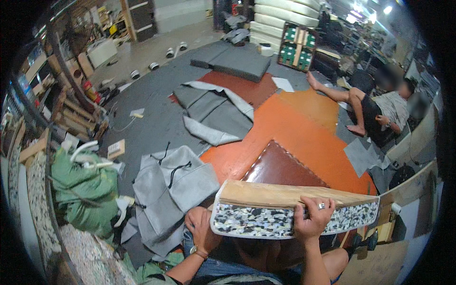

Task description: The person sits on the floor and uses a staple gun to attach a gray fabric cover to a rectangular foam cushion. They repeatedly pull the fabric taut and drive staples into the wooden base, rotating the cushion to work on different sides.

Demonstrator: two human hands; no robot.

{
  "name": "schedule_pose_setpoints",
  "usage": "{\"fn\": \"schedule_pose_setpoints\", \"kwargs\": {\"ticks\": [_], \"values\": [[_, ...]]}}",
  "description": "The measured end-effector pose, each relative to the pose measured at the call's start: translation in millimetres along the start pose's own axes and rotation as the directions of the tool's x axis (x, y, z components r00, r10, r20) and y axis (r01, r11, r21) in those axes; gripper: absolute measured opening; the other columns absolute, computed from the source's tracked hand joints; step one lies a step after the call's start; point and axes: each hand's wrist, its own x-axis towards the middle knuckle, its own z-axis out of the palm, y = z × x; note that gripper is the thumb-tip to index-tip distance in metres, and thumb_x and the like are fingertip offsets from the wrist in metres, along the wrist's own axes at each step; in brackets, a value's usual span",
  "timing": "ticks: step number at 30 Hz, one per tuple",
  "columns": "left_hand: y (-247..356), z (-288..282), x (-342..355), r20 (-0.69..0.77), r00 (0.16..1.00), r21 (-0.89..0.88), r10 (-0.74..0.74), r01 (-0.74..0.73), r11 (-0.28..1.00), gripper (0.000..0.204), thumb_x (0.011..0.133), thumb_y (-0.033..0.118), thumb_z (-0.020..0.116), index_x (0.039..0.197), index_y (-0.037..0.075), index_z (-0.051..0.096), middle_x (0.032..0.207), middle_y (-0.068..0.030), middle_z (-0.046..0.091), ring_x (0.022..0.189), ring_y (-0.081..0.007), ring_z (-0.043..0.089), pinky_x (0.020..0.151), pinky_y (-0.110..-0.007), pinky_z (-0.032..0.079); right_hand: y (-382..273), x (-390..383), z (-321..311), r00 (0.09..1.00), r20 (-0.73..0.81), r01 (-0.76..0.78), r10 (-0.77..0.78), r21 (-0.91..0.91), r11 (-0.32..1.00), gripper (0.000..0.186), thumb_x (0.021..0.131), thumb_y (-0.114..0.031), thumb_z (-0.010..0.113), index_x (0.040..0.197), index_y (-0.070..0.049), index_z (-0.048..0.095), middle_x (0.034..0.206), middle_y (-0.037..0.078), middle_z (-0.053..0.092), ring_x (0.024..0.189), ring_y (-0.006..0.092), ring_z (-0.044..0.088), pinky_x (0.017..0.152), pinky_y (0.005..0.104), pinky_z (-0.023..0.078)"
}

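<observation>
My right hand (313, 218) is closed on a long curved panel (256, 216) lying crosswise in front of me, with bare wood (256, 192) on top, speckled black-and-white foam along the near face and pale edging. A ring shows on a finger. My left hand (199, 225), with a watch at the wrist, rests on my knee left of the panel, fingers loosely bent, holding nothing visible. Beyond the panel a dark brown glossy piece (280, 168) lies on orange sheeting (313, 137). Grey sewn covers with black cords (175, 190) lie beside my left hand.
A person (384, 109) reclines barefoot at right. Grey folded fabric (216, 114) and grey slabs (237, 61) lie ahead, before stacked white foam (282, 14) and a webbed frame (297, 45). Green bundled material (83, 190) and padded boards (40, 199) crowd the left; boards (399, 232) stand right.
</observation>
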Motion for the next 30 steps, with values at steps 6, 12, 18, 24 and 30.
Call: {"fn": "schedule_pose_setpoints", "kwargs": {"ticks": [6, 12, 18, 24, 30], "values": [[-54, -22, 65, 0.035, 0.883, -0.465, -0.469, 0.429, 0.774, 0.052, 0.087, 0.024, 0.074, 0.136, 0.014, 0.062, 0.154, -0.0175, 0.049, 0.14, -0.0413, 0.048, 0.115, -0.066, 0.033, 2, 6, 5, 0.999, 0.031, 0.005, -0.005, -0.013, 1.0, 0.028, 0.084, -0.035, 0.071, 0.099, -0.012, 0.077, 0.087, 0.009, 0.067, 0.097, 0.032, 0.06, 0.118, 0.0599, 0.031], [-128, -43, 84, 0.292, 0.886, -0.097, -0.36, 0.402, 0.91, 0.085, 0.078, 0.021, 0.081, 0.157, 0.018, 0.05, 0.172, -0.0198, 0.027, 0.14, -0.0559, 0.045, 0.113, -0.061, 0.044, 7, -1, 5, 0.999, 0.022, 0.03, -0.03, -0.001, 1.0, 0.027, 0.084, -0.035, 0.071, 0.099, -0.013, 0.076, 0.089, 0.008, 0.071, 0.098, 0.0317, 0.061, 0.119, 0.0609, 0.029], [-133, -41, 62, 0.273, 0.896, 0.047, -0.351, 0.352, 0.935, 0.064, 0.086, 0.024, 0.076, 0.148, 0.021, 0.059, 0.157, -0.0204, 0.048, 0.131, -0.048, 0.055, 0.103, -0.053, 0.053, 6, -3, 4, 1.0, 0.02, 0.019, -0.019, 0.013, 1.0, 0.026, 0.081, -0.032, 0.074, 0.098, -0.013, 0.076, 0.091, 0.006, 0.072, 0.098, 0.0308, 0.062, 0.117, 0.0605, 0.03], [-153, -59, 112, -0.095, 0.827, -0.084, -0.555, 0.549, 0.832, 0.032, 0.104, 0.031, 0.058, 0.108, 0.002, 0.07, 0.088, -0.0317, 0.07, 0.087, -0.0543, 0.066, 0.081, -0.063, 0.051, 7, -1, 3, 0.999, -0.006, 0.051, -0.051, -0.011, 0.999, 0.026, 0.082, -0.038, 0.075, 0.094, -0.015, 0.076, 0.09, 0.003, 0.072, 0.095, 0.0285, 0.063, 0.113, 0.0595, 0.034], [-226, -205, 223, -0.583, 0.552, -0.582, -0.596, 0.229, 0.781, 0.032, 0.109, 0.018, 0.046, 0.114, -0.01, 0.062, 0.109, -0.0239, 0.069, 0.101, -0.037, 0.065, 0.091, -0.046, 0.051, 5, 3, -1, 0.999, -0.009, 0.045, -0.045, 0.003, 0.999, 0.028, 0.082, -0.042, 0.076, 0.093, -0.016, 0.077, 0.09, 0.002, 0.073, 0.093, 0.0267, 0.063, 0.11, 0.0572, 0.035]]}}
